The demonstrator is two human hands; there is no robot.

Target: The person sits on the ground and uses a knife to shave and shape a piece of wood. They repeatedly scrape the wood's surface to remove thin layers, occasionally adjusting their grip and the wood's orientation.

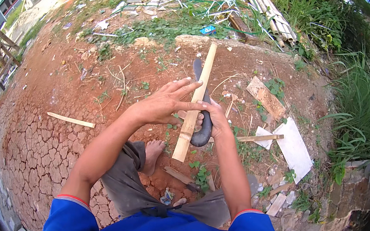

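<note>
A split bamboo strip (pixel 206 68), pale and flat with a joint near its lower end, slants upright in front of me. Behind it is a dark, long-bladed knife (pixel 201 135) with a curved, hooked handle; its blade is partly covered by the strip. My right hand (pixel 214 118) closes around the knife at the handle, its fingers against the strip's right edge. From the left, my left hand (pixel 168 101) reaches over with fingers spread and stretched, the fingertips at the strip. Its lower fingers pass partly behind the strip and are hard to see.
Cracked red soil surrounds my bare foot (pixel 153 156). A short pale bamboo piece (pixel 71 120) lies left; a board (pixel 266 97), a white sheet (pixel 293 148) and a stick (pixel 260 138) lie right. Bamboo poles (pixel 273 15) and scattered strips are at the back. A wooden stand (pixel 0 56) is far left.
</note>
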